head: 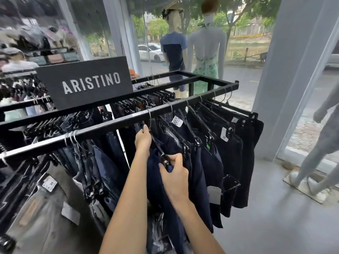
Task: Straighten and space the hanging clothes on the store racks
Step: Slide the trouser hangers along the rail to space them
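Note:
A black metal rack [183, 105] carries dark navy shorts and trousers on black clip hangers. My left hand [143, 139] grips the upper end of one black clip hanger [157, 147] just under the front rail, near its wire hook. My right hand [175, 174] grips the lower end of the same hanger at its clip, pinching the navy garment [156, 184] that hangs from it. To the right, several navy shorts [229, 158] hang spaced apart with white tags. On the left, jeans [102, 167] hang bunched together.
A dark ARISTINO sign [86, 82] sits on top of the rack. Grey trousers [42, 208] hang at lower left. Two mannequins [205, 52] stand by the glass front behind the rack; another mannequin [322, 143] stands at the right on a base. Grey floor lies to the right.

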